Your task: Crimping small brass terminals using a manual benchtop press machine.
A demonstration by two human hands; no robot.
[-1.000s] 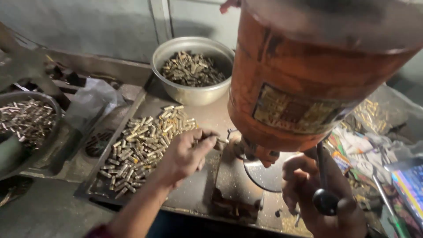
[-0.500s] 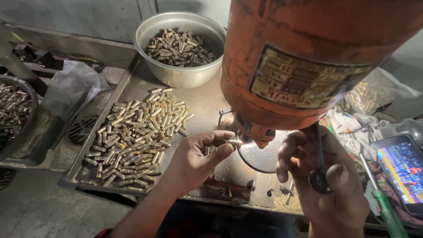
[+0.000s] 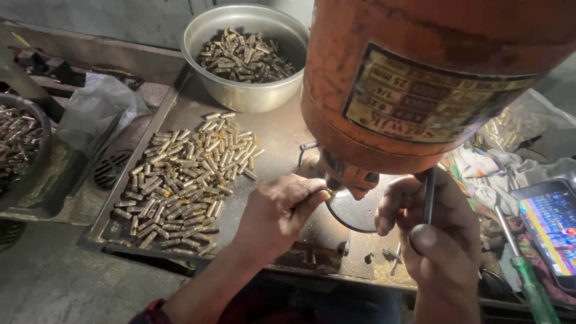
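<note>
Hands at the orange drill press (image 3: 420,78)
Left hand (image 3: 279,213) pinches a small brass piece under its chuck (image 3: 351,180); right hand (image 3: 438,231) clamped on the feed lever (image 3: 428,195) beside it

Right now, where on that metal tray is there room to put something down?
Bare tray shows between the pile of small brass pieces and the orange drill head, below the steel bowl. It is crowded by the left hand at the spindle and the right hand on the lever.
</note>
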